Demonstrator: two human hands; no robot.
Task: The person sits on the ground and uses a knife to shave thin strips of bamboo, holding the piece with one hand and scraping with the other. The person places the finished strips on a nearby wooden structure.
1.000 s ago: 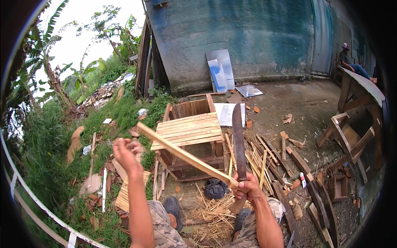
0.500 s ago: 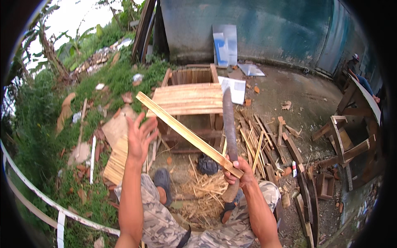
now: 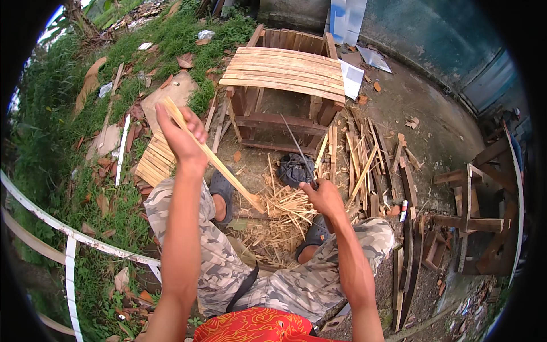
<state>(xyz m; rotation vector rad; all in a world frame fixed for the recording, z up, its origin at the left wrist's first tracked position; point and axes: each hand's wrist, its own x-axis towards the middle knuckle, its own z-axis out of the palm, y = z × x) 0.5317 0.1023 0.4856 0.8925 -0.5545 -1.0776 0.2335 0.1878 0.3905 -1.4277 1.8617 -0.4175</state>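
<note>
Head view: farthest left, the left hand (image 3: 182, 137) curls around the upper part of a long, pale wooden strip (image 3: 228, 179), which slants down rightward past a dark grey rubber clog (image 3: 226, 191) toward straw-coloured wood shavings (image 3: 285, 212) on the ground, short of the near lower edge of a dark brown wooden frame (image 3: 259, 121). Rightward, the right hand (image 3: 325, 199) grips a long, thin metal blade (image 3: 295, 142), seen nearly edge-on. A loose hold could let the strip twist, and a glancing stroke could then reach the left fingers or foot.
</note>
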